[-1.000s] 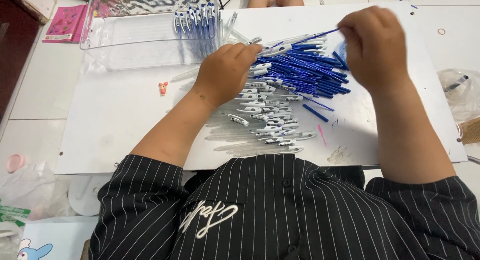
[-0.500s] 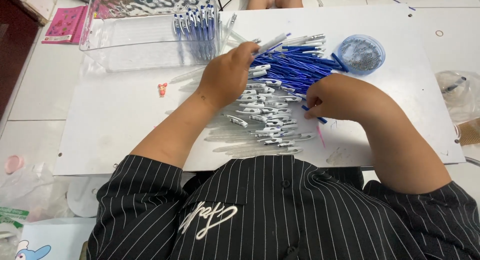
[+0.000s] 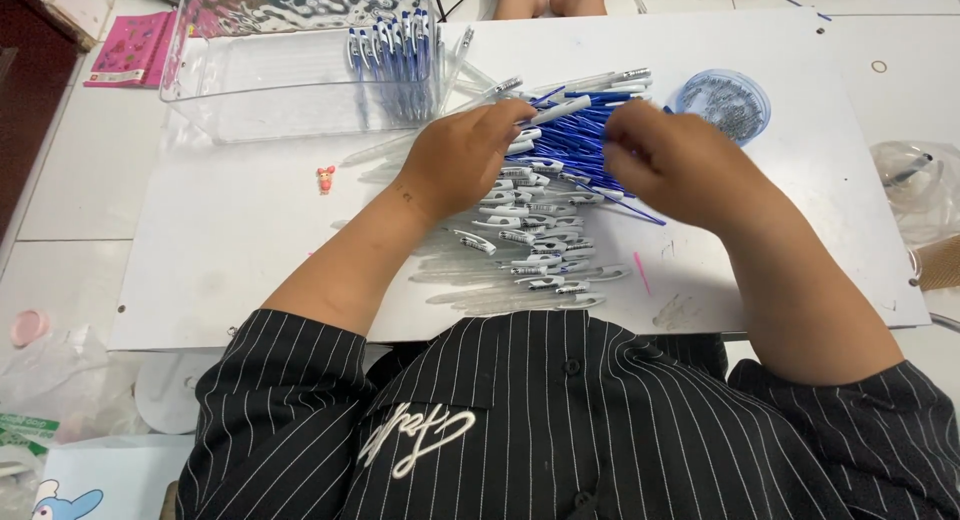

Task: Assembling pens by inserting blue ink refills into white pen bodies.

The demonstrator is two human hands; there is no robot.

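Overhead view from a head cam: a person in a black pinstriped shirt sits at the 6 o'clock edge of a white work board [image 3: 250, 230] laid on a pale tiled floor.

Left hand [image 3: 462, 160] rests near board centre, fingers curled shut on a clear pen barrel [image 3: 553, 111] w/ white clip, which points toward 2 o'clock. Right hand [image 3: 672, 163] sits just beside it at 3 o'clock, fingers pinched together over the blue refills; can't tell if it actually grips one, since the fingertips are hidden.

Between and under both hands lies a heap of blue ink refills [image 3: 573, 145], fanned toward 1 o'clock. Below it, toward 6 o'clock, a pile of clear pen barrels [image 3: 535, 245] w/ white clips spreads almost to the near board edge.

At 11 o'clock a clear plastic tray [image 3: 260, 75] holds a row of finished blue-and-white pens [image 3: 395, 55] at its right end; the rest of the tray is bare. At 2 o'clock, near the far right, a small round blue tub [image 3: 722, 102] holds tiny parts, too small to tell.

Open room: the board's left third, 8 to 10 o'clock, carries only a small red figure [image 3: 326, 178]. Right strip, 3 to 4 o'clock, has a few ink marks. A pink packet [image 3: 127, 48] lies off the board at 10 o'clock.
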